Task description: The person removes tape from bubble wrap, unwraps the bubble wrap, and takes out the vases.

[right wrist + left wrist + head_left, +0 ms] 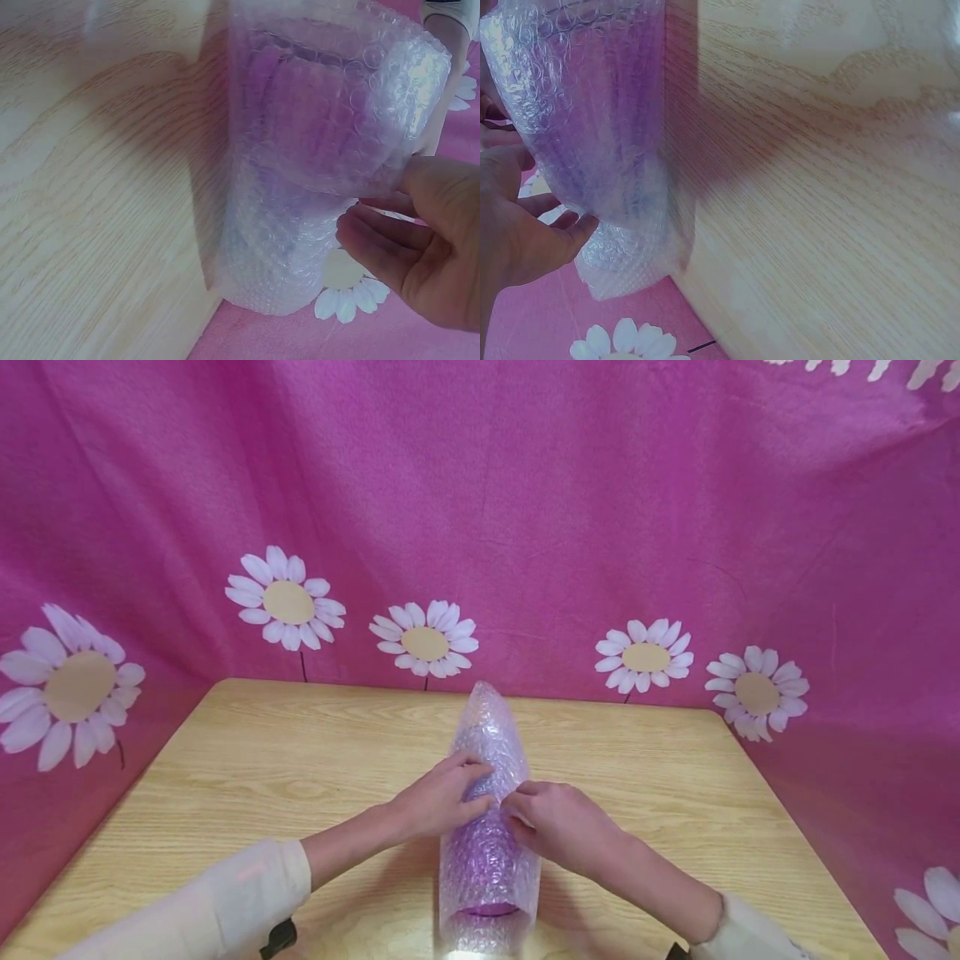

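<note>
A purple object [626, 112] lies lengthwise on the table inside a roll of clear bubble wrap [491, 868]. Its round end shows through the near opening in the head view; the far end of the wrap narrows to a flattened tip. From the left, my left hand [438, 799] rests on the top of the roll, fingers and thumb spread along it. On the other side, my right hand [566, 827] pinches the loose edge of the wrap between thumb and fingers, as the right wrist view shows. The purple object's exact shape is blurred by the bubbles.
Under the roll is a light wood-grain table [300, 743] with rounded far corners. A pink cloth [525, 527] printed with white daisies hangs behind the table and along both sides. The wrap's far tip reaches the table's back edge.
</note>
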Motion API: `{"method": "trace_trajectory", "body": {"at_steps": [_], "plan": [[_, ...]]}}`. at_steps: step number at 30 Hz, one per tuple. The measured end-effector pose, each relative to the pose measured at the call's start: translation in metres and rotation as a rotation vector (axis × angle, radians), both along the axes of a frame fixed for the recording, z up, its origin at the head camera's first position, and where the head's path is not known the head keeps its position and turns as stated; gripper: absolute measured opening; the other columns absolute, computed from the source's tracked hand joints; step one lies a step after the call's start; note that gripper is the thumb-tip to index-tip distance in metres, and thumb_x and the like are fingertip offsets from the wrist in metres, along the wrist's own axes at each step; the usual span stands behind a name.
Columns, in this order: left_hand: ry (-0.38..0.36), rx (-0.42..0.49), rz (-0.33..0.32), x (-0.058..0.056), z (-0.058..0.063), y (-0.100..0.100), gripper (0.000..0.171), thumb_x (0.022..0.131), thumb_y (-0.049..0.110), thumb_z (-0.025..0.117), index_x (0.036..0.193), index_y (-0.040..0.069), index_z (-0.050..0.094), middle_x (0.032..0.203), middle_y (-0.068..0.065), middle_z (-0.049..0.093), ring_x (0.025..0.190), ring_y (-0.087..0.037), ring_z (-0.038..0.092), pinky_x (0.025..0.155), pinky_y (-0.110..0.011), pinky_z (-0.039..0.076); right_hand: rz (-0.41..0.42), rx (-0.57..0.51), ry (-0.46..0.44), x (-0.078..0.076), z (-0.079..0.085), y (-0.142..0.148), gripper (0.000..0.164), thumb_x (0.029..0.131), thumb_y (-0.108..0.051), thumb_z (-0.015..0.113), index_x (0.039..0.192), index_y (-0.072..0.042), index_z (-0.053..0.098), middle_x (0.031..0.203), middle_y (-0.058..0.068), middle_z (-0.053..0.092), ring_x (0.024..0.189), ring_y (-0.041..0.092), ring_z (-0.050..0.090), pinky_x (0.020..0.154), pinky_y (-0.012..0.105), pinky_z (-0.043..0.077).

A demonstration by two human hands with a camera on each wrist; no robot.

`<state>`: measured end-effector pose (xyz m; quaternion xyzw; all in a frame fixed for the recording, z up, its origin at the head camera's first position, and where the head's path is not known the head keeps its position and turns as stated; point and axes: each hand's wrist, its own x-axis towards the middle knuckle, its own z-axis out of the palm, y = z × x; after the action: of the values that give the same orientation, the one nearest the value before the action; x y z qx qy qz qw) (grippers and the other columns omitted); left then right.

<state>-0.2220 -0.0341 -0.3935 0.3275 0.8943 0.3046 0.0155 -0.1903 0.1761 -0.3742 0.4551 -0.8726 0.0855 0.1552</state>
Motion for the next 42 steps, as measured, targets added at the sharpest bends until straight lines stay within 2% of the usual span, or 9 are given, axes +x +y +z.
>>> {"method": "trace_trajectory", "body": {"at_steps": [11, 18, 30, 42], "plan": [[-0.013, -0.015, 0.013, -0.0009, 0.0006, 0.0014, 0.047, 0.096, 0.020, 0.066, 0.134, -0.005, 0.058, 0.132, -0.019, 0.055, 0.125, -0.031, 0.053, 0.105, -0.043, 0.044, -0.055, 0.037, 0.040, 0.0019, -0.0019, -0.0046, 0.015, 0.081, -0.005, 0.076, 0.075, -0.012, 0.065, 0.068, -0.003, 0.061, 0.055, 0.008, 0.055, 0.050, 0.022, 0.049], [-0.033, -0.011, 0.009, -0.0013, 0.0012, 0.0005, 0.047, 0.096, 0.021, 0.066, 0.135, -0.004, 0.058, 0.134, -0.019, 0.055, 0.124, -0.032, 0.054, 0.103, -0.043, 0.046, -0.076, 0.011, -0.004, 0.0012, -0.0029, -0.0053, 0.012, 0.080, -0.002, 0.076, 0.078, -0.011, 0.068, 0.068, -0.004, 0.062, 0.055, 0.004, 0.051, 0.049, 0.018, 0.047], [-0.057, -0.015, 0.014, -0.0013, 0.0022, -0.0004, 0.048, 0.097, 0.023, 0.066, 0.136, -0.004, 0.057, 0.135, -0.017, 0.054, 0.124, -0.030, 0.054, 0.103, -0.042, 0.046, -0.057, -0.040, -0.044, -0.0001, -0.0039, -0.0044, 0.012, 0.078, 0.002, 0.076, 0.081, -0.008, 0.072, 0.071, -0.003, 0.064, 0.058, 0.003, 0.054, 0.052, 0.015, 0.048], [-0.038, -0.017, 0.011, -0.0015, 0.0012, -0.0002, 0.047, 0.097, 0.021, 0.066, 0.135, -0.005, 0.058, 0.133, -0.018, 0.055, 0.123, -0.031, 0.056, 0.102, -0.042, 0.048, -0.049, -0.062, -0.048, -0.0020, -0.0047, -0.0031, 0.010, 0.078, 0.001, 0.077, 0.084, -0.007, 0.074, 0.075, -0.001, 0.068, 0.063, 0.005, 0.060, 0.055, 0.016, 0.051]]}}
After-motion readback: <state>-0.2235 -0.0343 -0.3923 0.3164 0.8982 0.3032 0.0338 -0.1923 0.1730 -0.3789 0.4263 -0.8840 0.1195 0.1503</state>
